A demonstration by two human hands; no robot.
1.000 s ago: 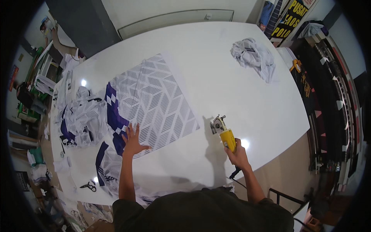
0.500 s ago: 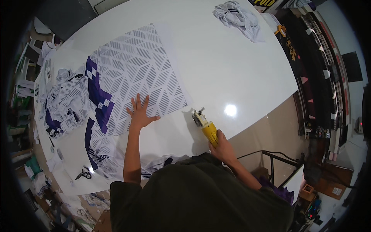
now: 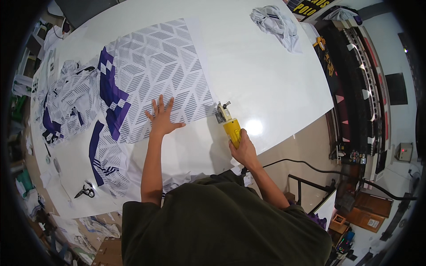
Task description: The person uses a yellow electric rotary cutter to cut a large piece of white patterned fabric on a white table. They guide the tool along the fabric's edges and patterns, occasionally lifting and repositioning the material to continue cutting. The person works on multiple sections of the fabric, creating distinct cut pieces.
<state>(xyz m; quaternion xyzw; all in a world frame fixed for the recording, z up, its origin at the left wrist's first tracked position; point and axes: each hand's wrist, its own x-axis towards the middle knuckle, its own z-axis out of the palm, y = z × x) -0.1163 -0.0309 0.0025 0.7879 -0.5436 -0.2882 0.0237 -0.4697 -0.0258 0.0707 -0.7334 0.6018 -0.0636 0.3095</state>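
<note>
A white fabric sheet with grey striped geometric shapes (image 3: 164,62) lies flat on the white table (image 3: 257,84). Spread across its near edge, my left hand (image 3: 161,122) presses down with fingers apart. My right hand (image 3: 244,150) is wrapped round the yellow body of an electric rotary fabric cutter (image 3: 232,131). The cutter's metal head is at the sheet's near right corner; whether the blade touches the cloth I cannot tell. Purple and white checkered fabric (image 3: 112,95) borders the sheet on its left.
Crumpled patterned cloth pieces (image 3: 73,99) cover the table's left side. Black-handled scissors (image 3: 85,191) lie near the front left edge. A bundled white cloth (image 3: 276,27) rests at the far right. A black cable (image 3: 319,170) runs off to the right, past a large machine (image 3: 355,88).
My right hand has carried the cutter left and forward, up to the sheet's corner. My left hand stays spread on the fabric. The whole view has shifted slightly.
</note>
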